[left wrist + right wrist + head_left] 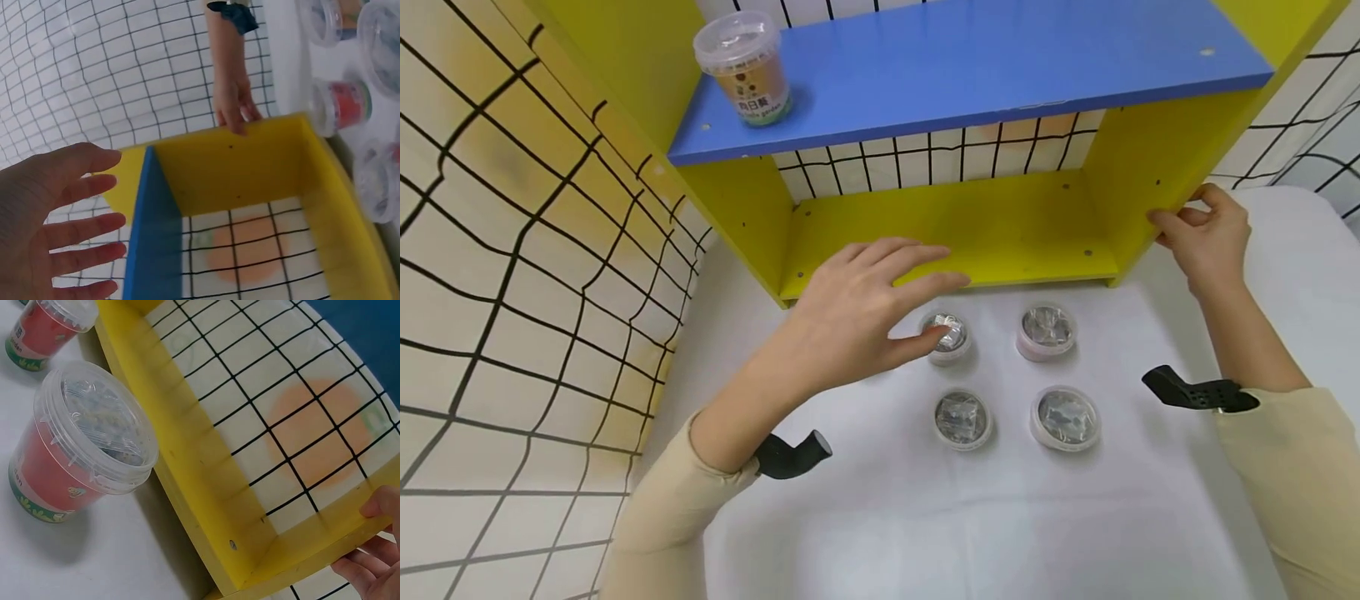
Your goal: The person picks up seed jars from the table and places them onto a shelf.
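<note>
My right hand (1213, 237) pinches the front edge of the yellow side panel (1187, 150) of a yellow-and-blue shelf, the thumb on the inner face and the fingers outside. In the right wrist view, that hand (378, 553) grips the panel's rim. My left hand (865, 308) hovers in front of the shelf's lower compartment, fingers spread and holding nothing. It partly covers a small lidded cup (951, 354) below. In the left wrist view, the same hand (56, 215) is beside the blue board (140, 225), apart from it.
On the white table stand more lidded cups, one pinkish (1047, 332) and two nearer ones (962, 419) (1066, 418). A cup with an orange label (748, 79) stands on the blue shelf board (1000, 58), at its left end. Black wire mesh (535, 217) rises at left and behind.
</note>
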Demonstrator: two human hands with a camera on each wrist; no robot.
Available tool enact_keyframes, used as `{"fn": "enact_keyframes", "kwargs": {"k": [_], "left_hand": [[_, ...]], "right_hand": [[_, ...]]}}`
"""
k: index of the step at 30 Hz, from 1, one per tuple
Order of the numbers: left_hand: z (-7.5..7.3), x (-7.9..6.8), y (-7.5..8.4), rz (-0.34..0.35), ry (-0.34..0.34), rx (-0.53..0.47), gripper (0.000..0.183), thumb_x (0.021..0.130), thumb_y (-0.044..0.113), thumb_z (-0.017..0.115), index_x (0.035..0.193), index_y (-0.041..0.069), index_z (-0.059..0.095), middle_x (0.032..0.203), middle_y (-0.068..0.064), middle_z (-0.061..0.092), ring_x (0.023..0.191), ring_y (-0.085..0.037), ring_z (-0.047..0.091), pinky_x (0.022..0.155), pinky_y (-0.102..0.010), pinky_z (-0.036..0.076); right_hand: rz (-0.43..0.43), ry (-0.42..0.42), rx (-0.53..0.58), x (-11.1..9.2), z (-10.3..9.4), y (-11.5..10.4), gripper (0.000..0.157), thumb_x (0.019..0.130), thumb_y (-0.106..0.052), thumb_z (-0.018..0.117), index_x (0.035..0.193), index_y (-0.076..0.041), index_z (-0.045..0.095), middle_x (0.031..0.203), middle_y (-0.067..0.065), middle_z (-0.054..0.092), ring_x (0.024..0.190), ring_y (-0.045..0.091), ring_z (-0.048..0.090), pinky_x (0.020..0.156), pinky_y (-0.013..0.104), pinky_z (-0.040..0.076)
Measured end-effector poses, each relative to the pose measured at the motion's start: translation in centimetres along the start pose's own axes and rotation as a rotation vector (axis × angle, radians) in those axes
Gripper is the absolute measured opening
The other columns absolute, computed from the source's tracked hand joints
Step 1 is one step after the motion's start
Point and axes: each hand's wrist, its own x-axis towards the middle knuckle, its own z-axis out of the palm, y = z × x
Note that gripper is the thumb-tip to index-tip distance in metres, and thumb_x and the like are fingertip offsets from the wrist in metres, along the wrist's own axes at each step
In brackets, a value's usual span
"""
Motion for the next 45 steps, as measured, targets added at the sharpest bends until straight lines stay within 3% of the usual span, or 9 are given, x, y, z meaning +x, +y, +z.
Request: {"fn": "enact_keyframes", "kwargs": {"k": [9, 16, 20, 26, 32, 38, 45], "left_hand": [[4.0, -1.1, 0.7, -0.054, -0.232, -0.115, 0.045, 0.081, 0.048, 0.06, 0.123, 0.03, 0.058, 0.128, 0.003, 0.055, 0.117, -0.017, 0.051, 0.092, -0.035, 0.045], [7.6, -1.6, 2.0, -0.069, -0.399, -0.174, 0.047, 0.081, 0.049, 0.061, 0.124, 0.032, 0.057, 0.128, 0.006, 0.054, 0.117, -0.017, 0.051, 0.073, -0.031, 0.051], [9.2, -1.7, 2.5, -0.078, -0.467, -0.205, 0.047, 0.081, 0.048, 0.061, 0.125, 0.031, 0.057, 0.128, 0.006, 0.053, 0.117, -0.015, 0.05, 0.072, -0.033, 0.051], [11.3, -1.9, 3.5, -0.092, -0.528, -0.232, 0.053, 0.076, 0.05, 0.066, 0.125, 0.032, 0.056, 0.126, 0.007, 0.054, 0.111, -0.015, 0.052, 0.074, -0.033, 0.051], [12.7, -2.2, 4.4, -0.099, -0.585, -0.198, 0.06, 0.07, 0.054, 0.07, 0.125, 0.035, 0.055, 0.126, 0.009, 0.053, 0.111, -0.013, 0.052, 0.069, -0.033, 0.05], [13.6, -2.5, 4.9, -0.093, -0.568, -0.201, 0.056, 0.069, 0.049, 0.071, 0.121, 0.033, 0.058, 0.118, 0.01, 0.058, 0.103, -0.01, 0.054, 0.061, -0.029, 0.048], [13.9, -2.5, 5.1, -0.095, -0.551, -0.206, 0.054, 0.069, 0.047, 0.073, 0.118, 0.03, 0.06, 0.111, 0.008, 0.06, 0.094, -0.009, 0.055, 0.058, -0.027, 0.047]], "right_hand": [[0.002, 0.011, 0.009, 0.1, 0.0, -0.1, 0.052, 0.08, -0.016, 0.07, 0.128, -0.013, 0.052, 0.109, -0.006, 0.064, 0.075, -0.006, 0.061, 0.058, 0.011, 0.049], [0.015, 0.002, 0.034, 0.1, -0.1, 0.0, 0.05, 0.078, -0.015, 0.072, 0.125, -0.013, 0.053, 0.099, -0.01, 0.066, 0.071, -0.005, 0.061, 0.057, 0.011, 0.049], [0.007, 0.001, 0.037, 0.1, -0.2, 0.0, 0.05, 0.079, -0.016, 0.072, 0.125, -0.014, 0.053, 0.099, -0.01, 0.066, 0.071, -0.005, 0.061, 0.057, 0.011, 0.049], [0.009, -0.002, 0.014, 0.1, -0.2, 0.0, 0.051, 0.079, -0.018, 0.071, 0.126, -0.015, 0.053, 0.102, -0.01, 0.066, 0.071, -0.006, 0.061, 0.058, 0.011, 0.049], [0.005, -0.01, -0.011, 0.0, -0.1, 0.1, 0.052, 0.08, -0.019, 0.07, 0.129, -0.015, 0.051, 0.108, -0.009, 0.065, 0.072, -0.007, 0.061, 0.058, 0.011, 0.049], [-0.013, -0.008, -0.042, 0.0, 0.0, 0.1, 0.052, 0.082, -0.02, 0.069, 0.131, -0.016, 0.051, 0.121, -0.005, 0.061, 0.076, -0.009, 0.061, 0.059, 0.01, 0.048], [-0.016, 0.003, -0.024, 0.0, 0.0, 0.3, 0.051, 0.081, -0.019, 0.07, 0.129, -0.014, 0.052, 0.111, -0.007, 0.065, 0.072, -0.009, 0.061, 0.059, 0.01, 0.049]]}}
